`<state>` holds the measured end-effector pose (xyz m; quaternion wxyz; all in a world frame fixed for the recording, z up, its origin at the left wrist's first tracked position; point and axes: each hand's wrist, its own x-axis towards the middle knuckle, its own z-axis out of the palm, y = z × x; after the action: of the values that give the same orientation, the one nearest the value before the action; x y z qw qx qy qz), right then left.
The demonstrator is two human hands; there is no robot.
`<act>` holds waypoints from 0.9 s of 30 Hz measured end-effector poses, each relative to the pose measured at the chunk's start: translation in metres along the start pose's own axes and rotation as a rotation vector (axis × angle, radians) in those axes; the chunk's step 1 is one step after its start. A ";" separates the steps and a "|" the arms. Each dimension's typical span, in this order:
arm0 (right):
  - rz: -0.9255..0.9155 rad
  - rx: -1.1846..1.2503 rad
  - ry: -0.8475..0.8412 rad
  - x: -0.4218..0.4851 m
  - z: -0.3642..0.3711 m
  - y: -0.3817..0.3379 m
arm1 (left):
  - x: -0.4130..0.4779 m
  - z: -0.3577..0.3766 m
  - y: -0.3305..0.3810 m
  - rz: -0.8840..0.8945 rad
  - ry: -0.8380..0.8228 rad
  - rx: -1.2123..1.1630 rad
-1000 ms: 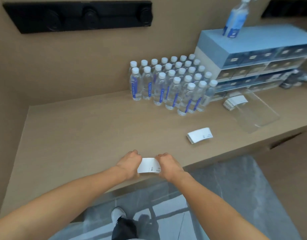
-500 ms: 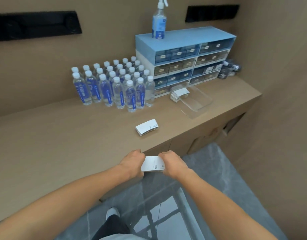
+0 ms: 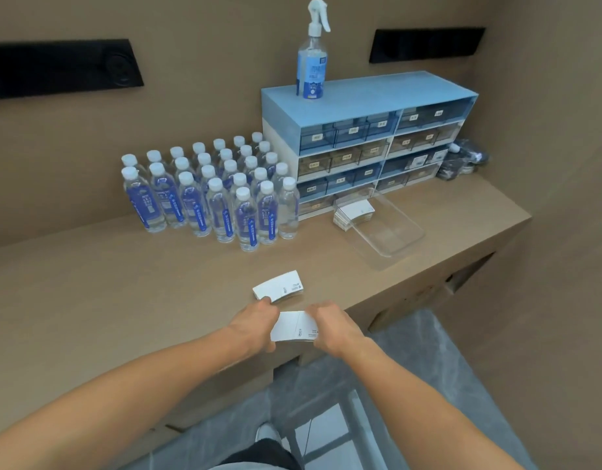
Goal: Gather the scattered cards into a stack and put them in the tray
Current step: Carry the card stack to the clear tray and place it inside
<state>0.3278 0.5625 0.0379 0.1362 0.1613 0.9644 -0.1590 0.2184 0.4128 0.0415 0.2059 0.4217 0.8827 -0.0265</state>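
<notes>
A: Where were the cards?

B: In three lots. One stack (image 3: pixel 294 326) was held at the worktop's (image 3: pixel 89 300) near edge, pinched between both hands. The left hand (image 3: pixel 255 325) was closed on its left end, the right hand (image 3: pixel 330 325) closed on its right end, thumbs toward the person.

A: Flat or upright?

B: Roughly flat, face up, with small print near the right end. Whether it touched the worktop I could not tell.

A: And the second lot?

B: A loose stack (image 3: pixel 278 286) lay on the worktop just beyond the hands, slightly curved and turned at an angle. The left fingertips (image 3: pixel 266 301) were right at its near corner; touching or not, I could not tell.

A: The third?

B: A pile (image 3: pixel 355 212) sat in the far left corner of the tray (image 3: pixel 394 242), a clear one further back to the right, otherwise bare inside.

A: What stood around it?

B: A blue drawer unit (image 3: pixel 367 130) was right behind the tray, with a spray bottle (image 3: pixel 311 62) upright on top. To its left stood a block of water bottles (image 3: pixel 211 195), white caps and blue labels. Some dark bundles (image 3: pixel 464 159) lay at the unit's right end.
</notes>
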 end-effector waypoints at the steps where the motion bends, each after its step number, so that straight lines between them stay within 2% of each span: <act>1: -0.010 0.001 -0.009 0.012 -0.005 0.001 | 0.009 -0.005 -0.004 -0.005 0.001 0.002; 11: -0.177 0.025 -0.030 0.119 -0.040 0.003 | 0.070 -0.043 -0.043 -0.185 0.026 -0.085; 27: -0.500 -0.064 -0.270 0.189 -0.033 0.035 | 0.097 -0.008 -0.028 -0.482 -0.084 -0.260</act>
<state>0.1612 0.6562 -0.0001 0.2249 -0.1084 0.9520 -0.1771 0.1399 0.4681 0.0081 0.2822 0.1681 0.9443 0.0212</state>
